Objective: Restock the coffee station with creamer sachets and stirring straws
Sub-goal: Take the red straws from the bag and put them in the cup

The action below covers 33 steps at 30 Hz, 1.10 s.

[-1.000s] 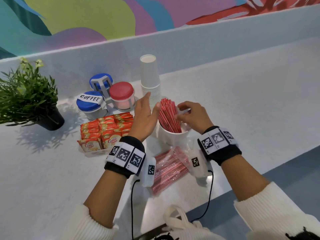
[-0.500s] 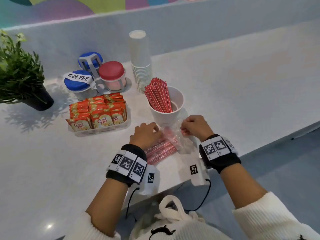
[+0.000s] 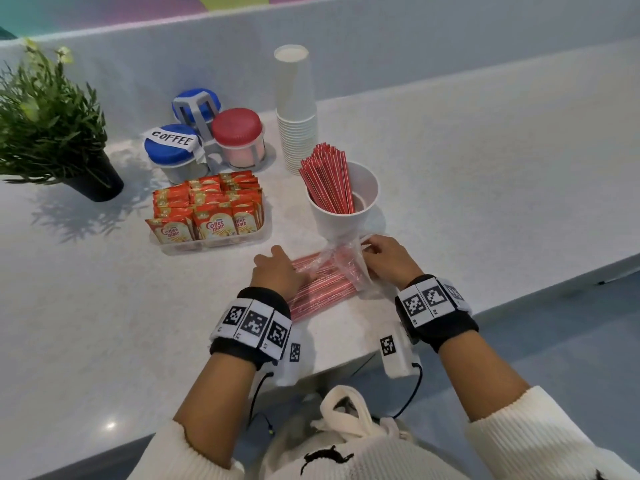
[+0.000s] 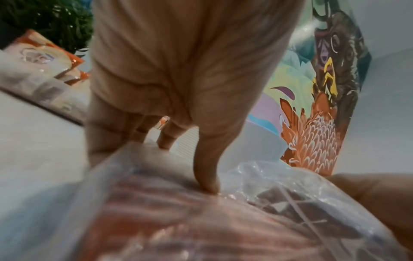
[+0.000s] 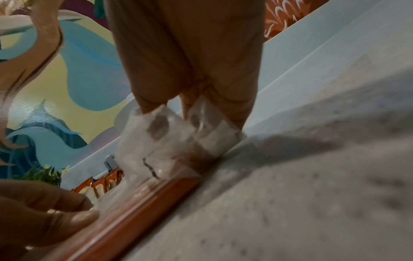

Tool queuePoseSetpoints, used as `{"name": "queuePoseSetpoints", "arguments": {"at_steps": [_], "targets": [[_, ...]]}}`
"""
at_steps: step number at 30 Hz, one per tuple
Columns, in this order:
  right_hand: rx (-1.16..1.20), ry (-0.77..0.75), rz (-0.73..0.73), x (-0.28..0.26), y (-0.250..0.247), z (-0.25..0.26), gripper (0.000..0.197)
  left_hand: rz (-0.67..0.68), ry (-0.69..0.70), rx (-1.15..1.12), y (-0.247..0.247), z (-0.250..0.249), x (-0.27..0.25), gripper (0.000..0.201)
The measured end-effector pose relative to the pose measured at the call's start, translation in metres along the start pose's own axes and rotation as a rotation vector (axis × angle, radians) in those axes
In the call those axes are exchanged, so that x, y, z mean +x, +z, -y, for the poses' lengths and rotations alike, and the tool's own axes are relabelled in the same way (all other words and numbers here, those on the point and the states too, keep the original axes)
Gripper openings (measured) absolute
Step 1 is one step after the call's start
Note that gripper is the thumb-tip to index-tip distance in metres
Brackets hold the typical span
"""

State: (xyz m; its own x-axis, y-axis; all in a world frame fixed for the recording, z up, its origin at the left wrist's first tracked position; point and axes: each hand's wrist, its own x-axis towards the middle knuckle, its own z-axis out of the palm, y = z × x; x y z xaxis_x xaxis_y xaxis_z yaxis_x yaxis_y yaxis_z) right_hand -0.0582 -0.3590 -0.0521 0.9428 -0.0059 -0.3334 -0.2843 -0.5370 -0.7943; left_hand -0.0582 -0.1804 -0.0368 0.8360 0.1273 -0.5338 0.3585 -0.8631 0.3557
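Left hand [image 3: 277, 273] lies on the clear plastic bag of straws [image 3: 322, 289], which is flat on the table [image 3: 485, 174] near its front edge. Its fingers [image 4: 208, 169] are held narrow and bent down, tips pressing the film onto the red straws beneath.

Right hand [image 3: 388, 259] is at the bag's open, crumpled end; its fingers [image 5: 230, 106] are pinched together on a fold of the film, raising it off the table.

Just beyond the right fingers stands the white cup [image 3: 346, 216], with a bundle of red stirring straws [image 3: 329, 181] leaning toward its left side. Beyond and left of the left fingers, the clear tray [image 3: 211, 242] holds orange creamer sachets [image 3: 211, 209] standing in rows. The paper cup stack [image 3: 296, 112], lidded jars [image 3: 207, 136] and potted plant [image 3: 52, 123] stand further back.
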Motion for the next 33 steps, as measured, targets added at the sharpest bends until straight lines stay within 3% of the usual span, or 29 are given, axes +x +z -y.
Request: {"name": "queuePoseSetpoints", "arguments": {"at_steps": [5, 8, 12, 15, 18, 22, 24, 28, 33], "targets": [[0.059, 0.042, -0.037, -0.001, -0.004, -0.005, 0.019, -0.122, 0.067, -0.354, -0.012, 0.001, 0.0, 0.036], [0.195, 0.086, -0.031, -0.002, -0.005, -0.017, 0.022, -0.213, 0.247, -0.526, -0.023, -0.007, -0.009, 0.006], [0.368, 0.101, -0.039, -0.014, -0.011, -0.016, 0.023, -0.235, 0.45, -0.615, -0.038, -0.023, -0.022, 0.009], [0.402, 0.103, -0.053, -0.015, -0.015, -0.02, 0.024, -0.232, 0.443, -0.661, -0.043, -0.022, -0.017, 0.014], [0.414, 0.119, -0.048, -0.015, -0.014, -0.023, 0.019, -0.274, 0.319, -0.436, -0.039, -0.013, -0.005, 0.013], [0.314, 0.082, -0.087, -0.013, -0.011, -0.024, 0.02, -0.209, 0.179, 0.042, -0.026, -0.01, -0.004, 0.044], [0.217, 0.046, -0.117, -0.012, -0.01, -0.022, 0.024, -0.149, 0.236, 0.137, -0.019, -0.015, -0.007, 0.057], [0.113, -0.03, -0.186, -0.011, -0.005, -0.018, 0.02, 0.101, 0.379, 0.225, 0.003, -0.024, -0.005, 0.078], [0.096, -0.048, -0.117, -0.008, -0.002, -0.019, 0.02, 0.038, 0.387, 0.335, 0.015, -0.025, 0.003, 0.077]]}}
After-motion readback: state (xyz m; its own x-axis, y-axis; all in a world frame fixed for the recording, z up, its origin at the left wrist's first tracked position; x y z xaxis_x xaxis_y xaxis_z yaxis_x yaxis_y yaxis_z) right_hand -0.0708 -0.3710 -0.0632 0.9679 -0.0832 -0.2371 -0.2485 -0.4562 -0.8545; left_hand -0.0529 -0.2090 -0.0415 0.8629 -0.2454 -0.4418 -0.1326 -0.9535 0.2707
